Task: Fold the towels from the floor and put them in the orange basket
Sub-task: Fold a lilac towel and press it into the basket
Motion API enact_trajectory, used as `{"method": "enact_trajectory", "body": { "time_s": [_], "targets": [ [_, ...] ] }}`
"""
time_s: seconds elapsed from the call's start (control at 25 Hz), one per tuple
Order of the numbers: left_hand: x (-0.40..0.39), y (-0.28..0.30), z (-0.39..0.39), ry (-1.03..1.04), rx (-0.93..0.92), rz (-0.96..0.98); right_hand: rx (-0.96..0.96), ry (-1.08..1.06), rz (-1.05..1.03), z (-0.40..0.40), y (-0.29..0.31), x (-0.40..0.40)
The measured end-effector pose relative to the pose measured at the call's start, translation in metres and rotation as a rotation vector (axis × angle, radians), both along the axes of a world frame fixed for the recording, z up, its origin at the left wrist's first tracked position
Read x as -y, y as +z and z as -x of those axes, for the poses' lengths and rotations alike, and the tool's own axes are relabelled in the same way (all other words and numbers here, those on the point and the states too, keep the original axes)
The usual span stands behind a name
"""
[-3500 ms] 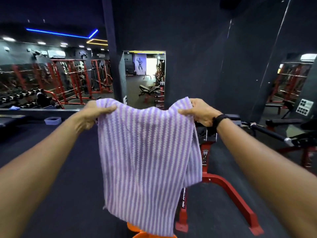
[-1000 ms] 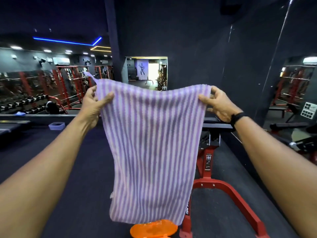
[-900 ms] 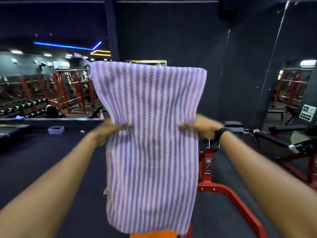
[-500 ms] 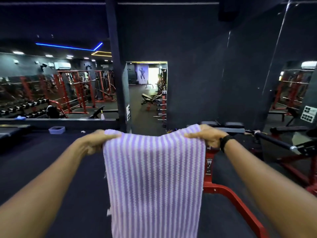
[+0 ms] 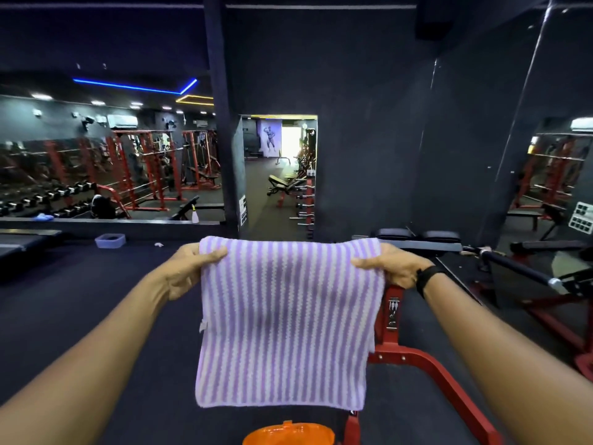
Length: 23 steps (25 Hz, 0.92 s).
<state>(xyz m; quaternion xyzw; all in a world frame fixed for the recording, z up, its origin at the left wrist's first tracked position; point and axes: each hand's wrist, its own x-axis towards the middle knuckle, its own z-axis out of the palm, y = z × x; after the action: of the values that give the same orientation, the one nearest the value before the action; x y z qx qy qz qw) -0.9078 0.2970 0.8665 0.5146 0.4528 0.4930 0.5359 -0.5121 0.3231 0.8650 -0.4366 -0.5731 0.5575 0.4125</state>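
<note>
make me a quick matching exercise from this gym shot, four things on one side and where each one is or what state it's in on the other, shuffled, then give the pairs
Things:
1. striped towel
2. orange basket
3. spray bottle
4. black wristband

Places or states:
A. on the right wrist
B. on the ledge at the mirror, far left of the doorway
C. hanging doubled over, held by its top corners by the left hand and the right hand
D. at the bottom edge of the view, below the towel, only partly in view

Pairs: 1-C, 2-D, 3-B, 4-A
</note>
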Motion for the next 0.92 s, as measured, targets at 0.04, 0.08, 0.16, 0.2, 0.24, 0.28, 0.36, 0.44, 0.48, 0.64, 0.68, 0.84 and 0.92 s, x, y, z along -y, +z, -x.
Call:
{"method": "enact_trajectory", "body": {
  "time_s": [0.04,0.08,0.16,0.2,0.24,0.28,0.36,0.44,0.48,0.64,0.68,0.84,0.92],
  "targets": [
    [-0.002,-0.002,-0.004,0.064,0.022,-0.037,-0.008,-0.009,-0.020,0.000,0.000,-0.002],
    [-0.003,-0.003,-0.007,0.098,0.048,-0.057,-0.028,-0.009,-0.031,-0.001,0.001,-0.002],
    [-0.004,-0.001,-0.012,0.087,0.001,-0.099,0.012,0.044,-0.072,0.002,0.004,-0.001],
    [-0.005,0.000,-0.012,0.102,-0.048,-0.124,0.022,0.020,-0.099,0.003,0.004,-0.002],
    [-0.006,0.001,-0.009,0.145,-0.067,-0.140,-0.002,-0.029,-0.115,0.003,0.006,-0.002],
    [-0.008,0.001,-0.006,0.169,-0.073,-0.142,-0.036,-0.077,-0.129,0.002,0.005,-0.004],
    [-0.009,-0.001,0.001,0.139,-0.126,-0.128,-0.060,-0.098,-0.145,0.000,0.002,-0.006],
    [-0.009,-0.002,0.002,0.189,-0.144,-0.143,-0.080,-0.153,-0.158,0.001,0.000,-0.006],
    [-0.008,-0.001,0.000,0.238,-0.121,-0.157,-0.103,-0.193,-0.169,0.002,0.000,-0.006],
    [-0.007,0.011,-0.007,0.344,-0.017,-0.198,-0.151,-0.297,-0.177,0.010,0.004,-0.007],
    [-0.006,0.014,-0.006,0.299,0.025,-0.194,-0.156,-0.303,-0.183,0.010,0.005,-0.006],
    [-0.002,0.015,0.001,0.247,-0.187,-0.249,-0.066,-0.330,-0.304,0.009,0.004,-0.003],
    [-0.003,0.015,0.003,0.319,-0.226,-0.307,-0.032,-0.399,-0.367,0.008,0.007,-0.003]
  ]
}}
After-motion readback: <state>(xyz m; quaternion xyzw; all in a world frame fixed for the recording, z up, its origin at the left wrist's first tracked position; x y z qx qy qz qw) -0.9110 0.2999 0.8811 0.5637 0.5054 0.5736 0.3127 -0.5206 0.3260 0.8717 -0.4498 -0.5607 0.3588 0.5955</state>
